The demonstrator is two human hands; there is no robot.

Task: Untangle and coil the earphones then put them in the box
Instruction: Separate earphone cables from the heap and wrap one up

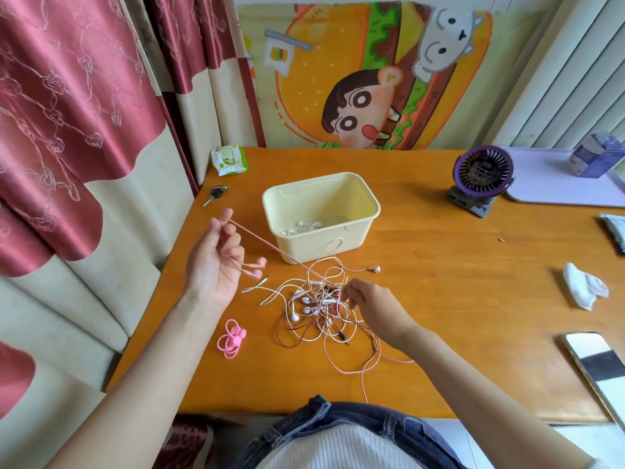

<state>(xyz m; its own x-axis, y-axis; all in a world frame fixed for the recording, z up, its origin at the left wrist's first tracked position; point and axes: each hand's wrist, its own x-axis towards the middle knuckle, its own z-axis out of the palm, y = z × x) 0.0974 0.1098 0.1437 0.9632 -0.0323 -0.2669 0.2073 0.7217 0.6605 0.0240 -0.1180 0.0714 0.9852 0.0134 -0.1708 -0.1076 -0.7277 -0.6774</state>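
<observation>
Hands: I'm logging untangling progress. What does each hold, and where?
The left hand holds the pink cord near its earbuds, stretched taut over a fingertip. The right hand pinches cords at the right edge of the tangle.

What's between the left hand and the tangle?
Head view: a taut pink cord runs from the left hand down to the tangle, crossing in front of the box; pink earbuds hang from that hand.
</observation>
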